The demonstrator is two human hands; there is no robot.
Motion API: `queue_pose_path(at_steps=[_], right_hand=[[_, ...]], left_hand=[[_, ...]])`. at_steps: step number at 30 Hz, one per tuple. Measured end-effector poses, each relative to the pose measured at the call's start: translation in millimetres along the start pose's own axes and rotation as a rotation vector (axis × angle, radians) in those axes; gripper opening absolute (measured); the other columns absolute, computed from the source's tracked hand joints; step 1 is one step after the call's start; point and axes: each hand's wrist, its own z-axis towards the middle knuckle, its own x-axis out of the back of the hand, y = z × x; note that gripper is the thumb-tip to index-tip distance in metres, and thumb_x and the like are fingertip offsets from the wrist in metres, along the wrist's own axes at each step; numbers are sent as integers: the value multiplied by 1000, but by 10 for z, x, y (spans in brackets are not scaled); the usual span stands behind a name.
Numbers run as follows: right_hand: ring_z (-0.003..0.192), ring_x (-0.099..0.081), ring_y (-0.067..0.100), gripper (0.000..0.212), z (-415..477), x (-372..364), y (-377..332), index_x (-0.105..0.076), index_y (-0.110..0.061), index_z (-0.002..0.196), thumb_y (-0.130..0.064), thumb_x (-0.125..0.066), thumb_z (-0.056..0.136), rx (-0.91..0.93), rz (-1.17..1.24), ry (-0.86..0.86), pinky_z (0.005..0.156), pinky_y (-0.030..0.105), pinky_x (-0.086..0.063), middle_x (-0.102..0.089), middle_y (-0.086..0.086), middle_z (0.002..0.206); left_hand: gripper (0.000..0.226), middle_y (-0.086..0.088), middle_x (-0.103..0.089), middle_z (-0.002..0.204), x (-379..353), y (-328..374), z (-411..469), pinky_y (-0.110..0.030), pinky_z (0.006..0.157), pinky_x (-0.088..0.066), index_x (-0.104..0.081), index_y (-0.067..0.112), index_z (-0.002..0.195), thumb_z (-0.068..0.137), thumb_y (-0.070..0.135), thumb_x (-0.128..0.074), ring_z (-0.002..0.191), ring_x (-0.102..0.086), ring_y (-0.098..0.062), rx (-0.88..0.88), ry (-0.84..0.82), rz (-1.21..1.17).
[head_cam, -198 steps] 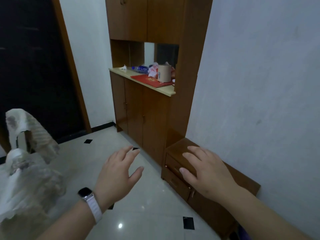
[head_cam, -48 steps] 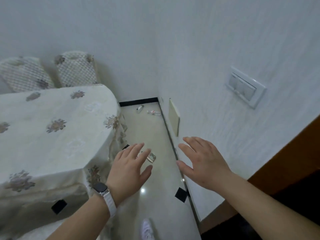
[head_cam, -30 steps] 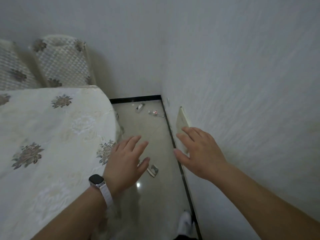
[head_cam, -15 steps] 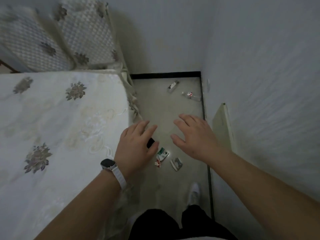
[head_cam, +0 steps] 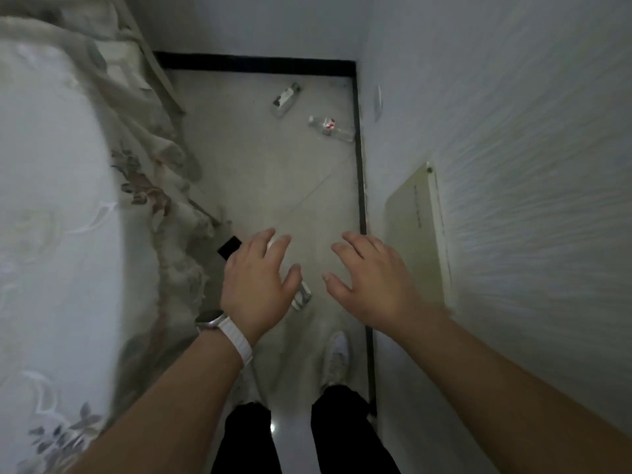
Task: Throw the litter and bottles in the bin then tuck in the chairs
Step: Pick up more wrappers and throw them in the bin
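Overall: a narrow strip of floor (head_cam: 273,186) seen from above, with much of the frame blurred.
wall (head_cam: 513,131): white and textured, fills the right side. A black skirting (head_cam: 256,65) runs along its foot and across the far end of the strip.
table (head_cam: 51,206): fills the left side under a pale flowered cloth whose edge hangs in folds to the floor.
chair (head_cam: 119,66): top left, at the table's far end, cloth-covered and too blurred for detail.
legs (head_cam: 342,436): in dark trousers at the bottom centre, with one white shoe (head_cam: 337,357) near the skirting.
panel (head_cam: 413,230): cream, flat on the wall low down, just right of the right hand.
left hand (head_cam: 256,282): palm down over the floor, fingers spread and loose, holding nothing. A white-strapped watch (head_cam: 213,319) sits on the wrist.
right hand (head_cam: 372,282): palm down beside the left and apart from it, fingers spread, also holding nothing.
first bottle (head_cam: 285,99): lying on the floor at the far end, near the end skirting.
second bottle (head_cam: 330,128): clear with a red label, lying close to the wall side, just beside the first.
litter scrap (head_cam: 301,297): small and pale, on the floor, partly hidden under the left thumb. Contact cannot be told.
black tile inset (head_cam: 229,247): in the floor at the cloth's edge, beside the left hand.
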Motion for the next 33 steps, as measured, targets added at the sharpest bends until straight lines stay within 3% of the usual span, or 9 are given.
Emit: queue_pose_path(at_steps=[4, 7, 11, 17, 23, 30, 33], right_hand=[[108, -59, 30, 48, 187, -812, 306, -67, -12, 114, -47, -49, 88, -16, 28, -23, 88, 39, -47, -63, 10, 123], [113, -58, 29, 51, 323, -1518, 494, -64, -15, 118, -51, -44, 88, -45, 21, -95, 90, 41, -49, -61, 9, 129], [116, -56, 28, 47, 476, -2470, 673, -62, -17, 121, -48, -53, 87, -75, 22, -167, 90, 40, -47, -58, 7, 133], [126, -46, 26, 48, 647, -3725, 892, -54, -21, 131, -48, -53, 92, -80, 66, -255, 98, 41, -40, -50, 5, 140], [105, -58, 38, 46, 760, -4702, 1141, -63, -14, 119, -41, -62, 82, -107, 93, -277, 82, 45, -49, -61, 14, 122], [124, -46, 33, 63, 931, -5439, 1523, -46, -15, 139, -46, -62, 86, -103, 63, -341, 95, 44, -42, -46, 10, 142], [136, -33, 31, 79, 1026, -5763, 1658, -31, -20, 149, -51, -65, 84, -61, 45, -415, 105, 45, -37, -30, 8, 155]], left_hand=[[57, -13, -60, 130, -875, -490, 132, -48, 92, -48, -64, 14, 124, 82, 47, -44, 119, -56, -35, 74, -52, -29], [56, -11, -63, 126, -1591, -885, 106, -45, 87, -50, -67, 13, 119, 81, 45, -43, 109, -61, -36, 130, -74, -26], [59, -10, -63, 126, -2432, -1426, 31, -44, 87, -49, -67, 14, 120, 79, 48, -39, 107, -60, -36, 241, -134, -30], [52, -11, -60, 125, -3390, -2108, -74, -42, 89, -45, -65, 14, 120, 77, 40, -50, 108, -55, -37, 356, -230, -10], [51, -11, -61, 117, -4027, -2610, 7, -46, 88, -48, -63, 13, 115, 80, 45, -42, 103, -55, -36, 313, -316, 49], [50, -13, -57, 129, -4579, -3101, 335, -45, 91, -46, -57, 14, 129, 86, 40, -56, 114, -53, -36, 265, -337, 119], [64, -11, -49, 142, -4853, -3395, 405, -46, 102, -43, -48, 17, 141, 82, 36, -67, 124, -48, -35, 277, -406, 99]])
